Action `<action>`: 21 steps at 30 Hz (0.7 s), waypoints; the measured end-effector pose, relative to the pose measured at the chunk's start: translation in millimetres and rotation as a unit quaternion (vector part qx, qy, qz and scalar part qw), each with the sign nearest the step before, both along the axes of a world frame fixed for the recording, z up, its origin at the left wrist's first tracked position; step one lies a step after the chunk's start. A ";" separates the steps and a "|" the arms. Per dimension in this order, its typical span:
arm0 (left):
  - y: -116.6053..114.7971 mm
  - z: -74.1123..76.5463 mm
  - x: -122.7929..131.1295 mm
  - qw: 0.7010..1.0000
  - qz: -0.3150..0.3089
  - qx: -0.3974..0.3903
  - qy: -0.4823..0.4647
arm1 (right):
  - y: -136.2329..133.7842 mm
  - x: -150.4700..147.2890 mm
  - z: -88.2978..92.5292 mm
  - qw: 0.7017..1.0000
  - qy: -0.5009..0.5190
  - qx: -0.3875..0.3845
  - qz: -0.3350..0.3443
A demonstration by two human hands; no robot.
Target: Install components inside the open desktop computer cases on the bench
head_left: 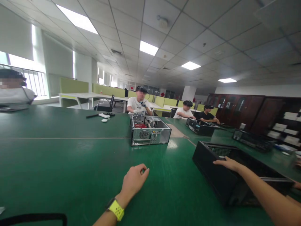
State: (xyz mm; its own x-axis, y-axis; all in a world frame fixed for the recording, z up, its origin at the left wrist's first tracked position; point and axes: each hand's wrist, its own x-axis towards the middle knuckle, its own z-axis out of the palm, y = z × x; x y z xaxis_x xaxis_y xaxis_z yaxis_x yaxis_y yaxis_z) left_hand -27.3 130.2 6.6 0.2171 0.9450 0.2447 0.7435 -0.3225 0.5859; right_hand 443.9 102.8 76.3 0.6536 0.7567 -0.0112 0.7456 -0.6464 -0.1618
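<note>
My left hand hovers over or rests on the green table, fingers curled in toward the thumb and nothing visible in them. A yellow-banded watch is on that wrist. To the right, my right hand grips the upper edge of a black computer case, thumb on the outer side and fingers over the rim. The case lies on its side with its top open; its inside is dark. Farther ahead stands an opened metal computer case with a red board and cables inside.
Across the table a gloved person sits behind the metal case. Another person's hand shows at the right edge. Two more people sit farther right, near other computer cases. White items lie at the back; a black bar is at lower left.
</note>
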 end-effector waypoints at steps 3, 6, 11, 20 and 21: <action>1.1 7.2 -3.3 1.000 -0.009 0.006 0.004 | -2.6 4.5 -3.7 0.998 0.021 -0.025 0.054; 6.2 30.4 -3.7 1.000 -0.006 0.024 0.007 | -13.3 -33.6 -0.9 0.994 0.017 -0.035 0.104; 16.3 95.3 26.8 0.995 -0.016 0.097 0.016 | -68.8 -164.0 20.5 0.948 0.088 -0.039 0.305; 18.3 124.0 93.1 0.971 -0.040 0.162 0.170 | 16.0 -262.6 39.3 0.780 0.097 -0.159 0.597; 17.3 119.8 95.0 0.968 -0.045 0.157 0.193 | 28.0 -261.8 33.2 0.763 0.071 -0.193 0.613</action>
